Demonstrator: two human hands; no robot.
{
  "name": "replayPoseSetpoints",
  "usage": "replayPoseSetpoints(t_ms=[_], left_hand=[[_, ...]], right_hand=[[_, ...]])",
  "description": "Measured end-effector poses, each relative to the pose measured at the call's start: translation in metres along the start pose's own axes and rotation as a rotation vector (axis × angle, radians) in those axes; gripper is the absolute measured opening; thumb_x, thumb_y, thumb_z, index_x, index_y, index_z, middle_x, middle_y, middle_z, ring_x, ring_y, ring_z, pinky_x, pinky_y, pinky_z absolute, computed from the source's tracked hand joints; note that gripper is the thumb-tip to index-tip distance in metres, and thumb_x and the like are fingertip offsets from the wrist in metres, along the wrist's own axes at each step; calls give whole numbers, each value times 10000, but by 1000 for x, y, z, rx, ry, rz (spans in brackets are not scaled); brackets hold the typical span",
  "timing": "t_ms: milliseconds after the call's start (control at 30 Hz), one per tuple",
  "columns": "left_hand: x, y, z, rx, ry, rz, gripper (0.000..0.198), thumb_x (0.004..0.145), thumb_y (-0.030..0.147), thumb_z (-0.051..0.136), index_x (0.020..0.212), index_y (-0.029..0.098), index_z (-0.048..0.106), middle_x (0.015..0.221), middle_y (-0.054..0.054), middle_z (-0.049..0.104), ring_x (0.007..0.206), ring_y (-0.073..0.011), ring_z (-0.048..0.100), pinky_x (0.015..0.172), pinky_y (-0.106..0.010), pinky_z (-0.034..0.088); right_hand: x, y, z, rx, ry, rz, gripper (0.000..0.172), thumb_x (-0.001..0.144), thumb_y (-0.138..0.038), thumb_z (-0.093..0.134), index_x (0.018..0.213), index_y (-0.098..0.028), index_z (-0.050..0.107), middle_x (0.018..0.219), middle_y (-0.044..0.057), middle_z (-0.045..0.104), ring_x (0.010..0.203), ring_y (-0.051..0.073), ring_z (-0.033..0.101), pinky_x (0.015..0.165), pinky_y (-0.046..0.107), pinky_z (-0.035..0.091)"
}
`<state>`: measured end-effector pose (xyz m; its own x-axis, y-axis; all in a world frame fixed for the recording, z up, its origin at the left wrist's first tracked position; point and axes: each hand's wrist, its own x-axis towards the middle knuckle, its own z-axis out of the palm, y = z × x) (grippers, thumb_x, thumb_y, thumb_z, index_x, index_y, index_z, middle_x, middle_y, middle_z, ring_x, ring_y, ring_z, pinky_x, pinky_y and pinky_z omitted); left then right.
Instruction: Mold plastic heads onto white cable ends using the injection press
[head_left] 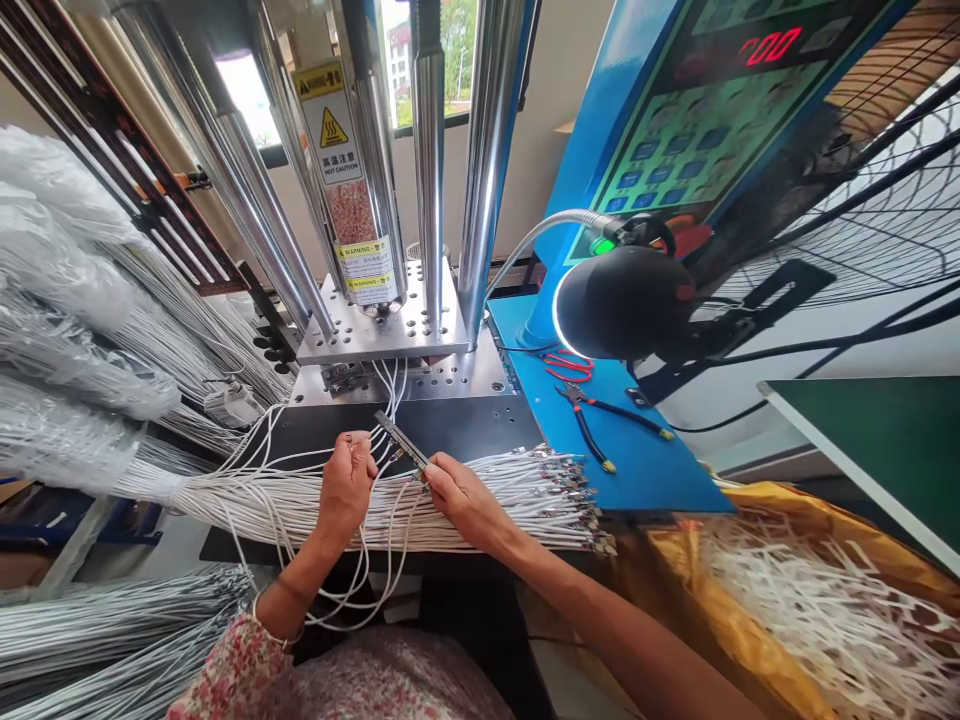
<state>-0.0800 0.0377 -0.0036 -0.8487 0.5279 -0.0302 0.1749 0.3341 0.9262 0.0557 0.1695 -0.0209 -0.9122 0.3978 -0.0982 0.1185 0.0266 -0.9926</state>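
Note:
My right hand (454, 490) grips one end of a narrow dark metal bar (401, 440) with notches along it, held slantwise over the cables. Close to its other end, my left hand (347, 482) is closed, with white cable running out below it; its fingertips are partly hidden. Under both hands lies a thick bundle of white cables (465, 510), their metal-tipped ends fanned out to the right. A few white cables (390, 385) lead from the press's lower plates toward the bar. Loose cable loops (360, 600) hang off the front edge.
The metal press (382, 335) with upright columns and hot-caution labels stands ahead. Diagonal cutters (581, 405) and red-handled scissors (568, 366) lie on the blue base (637, 470). A black lamp (622, 300) overhangs it. White scraps (825, 600) fill a yellow bag at right; wrapped cable bundles (67, 350) sit left.

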Motion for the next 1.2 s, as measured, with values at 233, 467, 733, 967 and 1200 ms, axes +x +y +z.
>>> replayPoseSetpoints(t_ms=[233, 467, 733, 967, 1200], left_hand=[[1, 2, -1, -48, -101, 59, 342, 943, 446, 452, 765, 184, 582, 572, 61, 359, 481, -103, 321, 478, -234, 280], [-4, 0, 4, -148, -305, -83, 446, 915, 542, 478, 808, 155, 673, 523, 69, 312, 461, -89, 253, 446, -226, 197], [-3, 0, 3, -240, -326, -176, 442, 889, 539, 529, 790, 134, 672, 512, 77, 303, 438, -61, 222, 422, -206, 156], [0, 8, 0, -366, -359, -274, 418, 822, 509, 616, 634, 149, 517, 629, 39, 486, 439, -32, 215, 411, -192, 126], [4, 12, -4, -228, -427, -153, 384, 856, 487, 567, 658, 158, 574, 490, 79, 342, 424, -65, 262, 435, -208, 210]], right_hand=[[-2, -6, -1, 261, -13, 68, 332, 927, -464, 446, 709, -230, 355, 580, -75, 318, 492, 96, 281, 464, 246, 223], [-5, -6, -4, 246, -67, 56, 330, 928, -462, 448, 712, -227, 366, 572, -75, 318, 490, 93, 264, 462, 242, 214], [-2, 0, -5, 142, -82, -2, 340, 939, -476, 416, 712, -224, 391, 636, -52, 348, 535, 109, 305, 486, 251, 246], [-2, -1, -5, 27, -86, -44, 316, 956, -436, 371, 718, -228, 374, 622, -48, 373, 569, 127, 353, 526, 256, 280], [-10, -9, -11, -255, -107, -114, 293, 991, -411, 298, 774, -229, 371, 654, -50, 416, 607, 140, 376, 575, 266, 280]])
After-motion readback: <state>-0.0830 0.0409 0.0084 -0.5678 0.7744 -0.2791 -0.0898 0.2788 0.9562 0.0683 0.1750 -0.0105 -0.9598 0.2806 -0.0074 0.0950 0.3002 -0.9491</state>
